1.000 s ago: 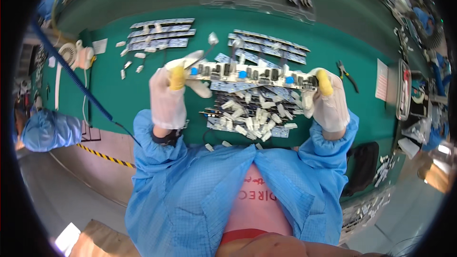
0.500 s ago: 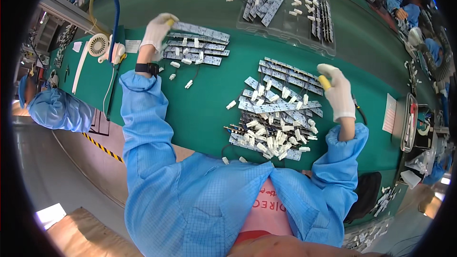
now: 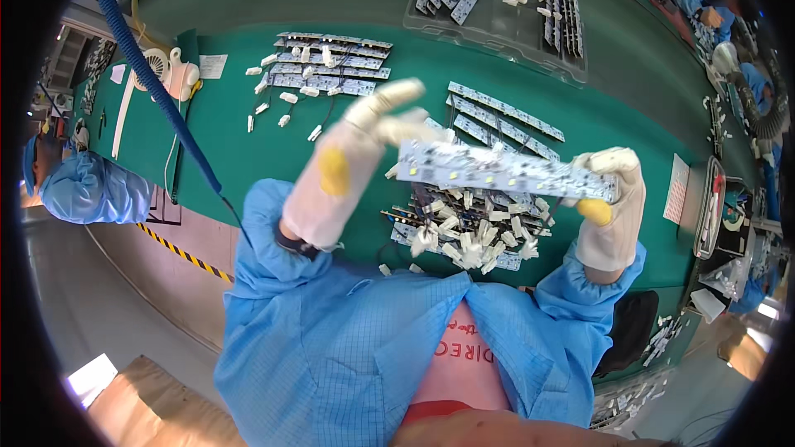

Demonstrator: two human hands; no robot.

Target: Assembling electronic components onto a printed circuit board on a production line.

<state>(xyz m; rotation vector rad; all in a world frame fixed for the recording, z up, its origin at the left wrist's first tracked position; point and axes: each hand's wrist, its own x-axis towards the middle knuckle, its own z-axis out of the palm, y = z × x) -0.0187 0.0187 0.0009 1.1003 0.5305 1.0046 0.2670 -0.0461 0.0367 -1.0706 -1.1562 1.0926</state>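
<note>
the circuit board strip (image 3: 505, 172) was above the pile of boards (image 3: 476, 252), lit-side components facing up, its long axis running between the hands. the right hand (image 3: 619, 211) had its fingers clamped on the strip's right end, thumb with yellow cover (image 3: 595, 212) at the near edge and the other fingers curled at the far edge. the left hand (image 3: 349, 147) was beside the left end with its visible fingers apart; blur prevented telling whether a fingertip touched the strip.

handling: the strip was judged light and fairly stiff along its length, with some risk of flexing if held at one end only. its smooth face was likely to slip under a cotton glove. the small surface components and solder joints were judged fragile. the recommended hold was by the long edges near both ends, clear of the face parts and without pulling on any lead.

surroundings: the pile was a tangle of strips, dark leads and white connectors, and was the chief obstruction; a lead could have snagged there. the upper-left row of boards (image 3: 327, 61) lay beyond the left hand, with loose connectors beside it. the upper-right row of boards (image 3: 507, 109) lay just past the strip. the clear tray (image 3: 497, 54) stood farther off, and the blue hose (image 3: 157, 87) hung at the left, apart from the hands.
</note>
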